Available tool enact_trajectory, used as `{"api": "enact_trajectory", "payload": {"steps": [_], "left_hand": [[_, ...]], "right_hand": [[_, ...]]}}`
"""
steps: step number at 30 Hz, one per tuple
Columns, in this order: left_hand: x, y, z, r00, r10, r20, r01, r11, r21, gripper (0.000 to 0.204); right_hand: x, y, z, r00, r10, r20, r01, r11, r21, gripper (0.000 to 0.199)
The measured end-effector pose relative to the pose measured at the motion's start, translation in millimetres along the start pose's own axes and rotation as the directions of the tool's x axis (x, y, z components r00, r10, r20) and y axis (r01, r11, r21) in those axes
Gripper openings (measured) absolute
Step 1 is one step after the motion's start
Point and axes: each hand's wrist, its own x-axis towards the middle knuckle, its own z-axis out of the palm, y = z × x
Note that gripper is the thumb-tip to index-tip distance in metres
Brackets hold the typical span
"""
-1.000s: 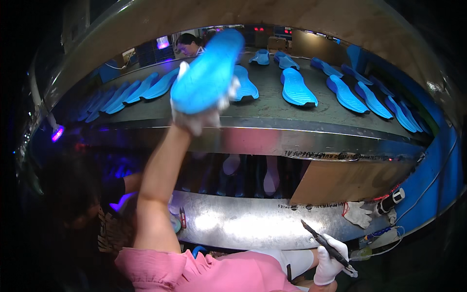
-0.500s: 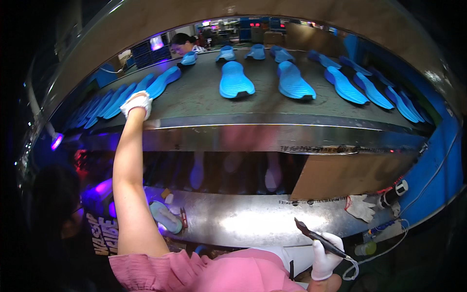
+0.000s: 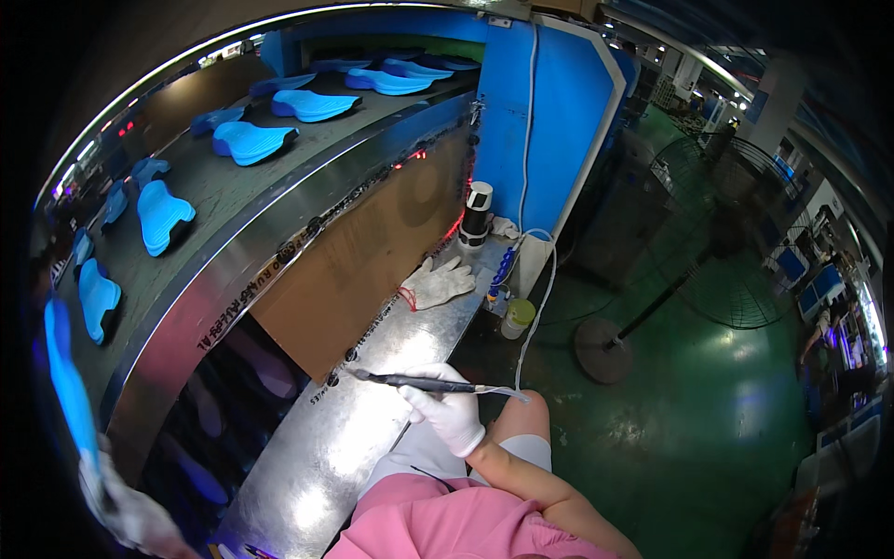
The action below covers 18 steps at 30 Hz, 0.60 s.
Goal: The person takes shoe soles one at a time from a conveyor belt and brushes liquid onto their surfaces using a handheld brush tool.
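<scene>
A person in a pink top works at a metal counter (image 3: 307, 484), the white-gloved right hand (image 3: 447, 410) closed around a slim black tool (image 3: 424, 383) whose tip points left, above the counter near its left edge. A pale cable (image 3: 518, 359) runs from the tool's rear end. At far left, beyond the counter's left edge, the gloved left hand (image 3: 130, 508) grips the lower end of a blue sole (image 3: 70, 382), held nearly upright by the near end of a dark belt (image 3: 214, 200); blur hides the exact placing of the fingers. More blue soles (image 3: 312, 105) lie spaced along the belt up to its far end, beside a blue panel (image 3: 507, 130). A cardboard sheet (image 3: 372, 242) leans along the counter's left edge. Toward the counter's far end lies a spare white glove (image 3: 438, 284) with a red-trimmed cuff, and a black-and-silver cylinder (image 3: 476, 214) stands near the far corner. Past the right edge sits a yellow-green container (image 3: 517, 319); a pedestal fan (image 3: 656, 303) stands on the green floor (image 3: 698, 438).
</scene>
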Motion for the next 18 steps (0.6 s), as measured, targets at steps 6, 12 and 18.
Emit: {"api": "enact_trajectory", "payload": {"steps": [6,12,18], "left_hand": [[-150.0,109.9,101.7,0.803,0.521,0.288,-0.323,0.788,-0.524,0.015],[-284.5,74.6,157.7,0.617,0.339,0.711,0.148,0.837,-0.527,0.029],[-275.5,66.5,160.9,0.122,-0.318,0.94,0.978,0.199,-0.06,0.042]], "right_hand": [[2.5,-6.6,-37.8,0.974,-0.129,-0.186,0.133,0.991,0.007,0.016],[-0.4,-0.7,-38.9,0.975,-0.058,-0.213,0.064,0.998,0.019,0.02],[4.5,15.0,-43.0,0.981,-0.024,-0.192,0.03,0.999,0.025,0.018]]}}
